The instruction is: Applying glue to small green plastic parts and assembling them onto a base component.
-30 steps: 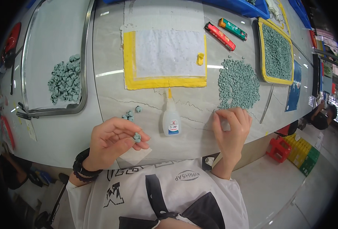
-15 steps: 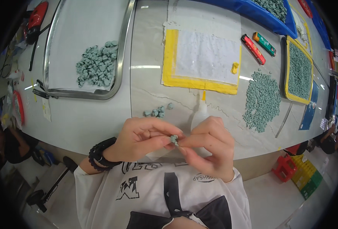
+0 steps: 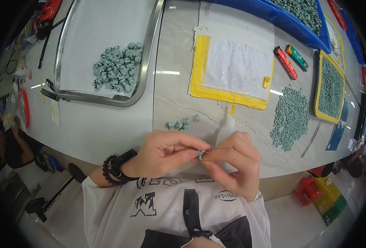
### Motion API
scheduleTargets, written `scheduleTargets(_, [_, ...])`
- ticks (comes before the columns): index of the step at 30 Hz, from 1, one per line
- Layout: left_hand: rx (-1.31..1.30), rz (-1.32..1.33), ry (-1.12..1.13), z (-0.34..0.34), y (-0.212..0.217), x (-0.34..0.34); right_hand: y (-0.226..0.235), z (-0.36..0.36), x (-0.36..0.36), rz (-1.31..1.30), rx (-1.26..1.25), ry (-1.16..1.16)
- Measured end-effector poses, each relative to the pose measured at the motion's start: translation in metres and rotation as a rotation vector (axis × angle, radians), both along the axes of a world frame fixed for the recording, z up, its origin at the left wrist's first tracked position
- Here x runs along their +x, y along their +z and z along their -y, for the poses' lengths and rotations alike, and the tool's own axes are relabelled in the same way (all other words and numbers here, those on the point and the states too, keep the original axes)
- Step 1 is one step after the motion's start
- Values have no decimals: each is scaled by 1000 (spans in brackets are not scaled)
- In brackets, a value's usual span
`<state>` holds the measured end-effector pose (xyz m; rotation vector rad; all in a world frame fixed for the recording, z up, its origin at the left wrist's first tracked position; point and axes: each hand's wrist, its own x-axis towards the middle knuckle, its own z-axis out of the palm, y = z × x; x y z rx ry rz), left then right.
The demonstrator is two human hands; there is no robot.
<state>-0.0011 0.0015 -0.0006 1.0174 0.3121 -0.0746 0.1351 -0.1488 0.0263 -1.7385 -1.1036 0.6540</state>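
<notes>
Close in front of my body, my left hand (image 3: 166,153) pinches a small grey-green lumpy piece (image 3: 201,153) between thumb and fingertips. The thumb and index finger of my right hand (image 3: 237,163) close on the lower right side of that same piece. Fingertips cover much of it, so its exact shape is unclear. Just beyond my hands lies a little group of similar grey-green pieces (image 3: 184,123). A white squeeze bottle (image 3: 227,127) with a yellow tip is partly hidden behind my right hand.
A metal tray (image 3: 143,78) at left holds a heap of pieces. A yellow-edged white sheet (image 3: 232,62) lies ahead. At right are a pile of tiny green bits (image 3: 291,118), a yellow-rimmed tray (image 3: 318,89), red and green cutters (image 3: 286,64) and a blue bin (image 3: 269,18).
The table and my hands appear shifted slightly to the right in the view. Both hands keep their pinch on the small piece, with only slight finger movement.
</notes>
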Motion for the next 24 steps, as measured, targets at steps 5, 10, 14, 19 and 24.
scheduleTargets(5, [51, 6, -26, -1, 1, 1, -2, 0, -1, -2, -15, -7])
scheduleTargets(10, [48, 56, 10, 1, 0, 0, -4, 0, -2, -11, -21, -25])
scheduleTargets(14, [96, 46, -7, -1, 0, 0, -4, 0, -4, -20, -22, -36])
scheduleTargets(19, [159, 50, -8, -2, -1, -1, -6, -1, -4, -9, -14, -48])
scheduleTargets(24, [142, 67, 23, -2, 0, 1, -6, -1, -5, 7, 17, -63])
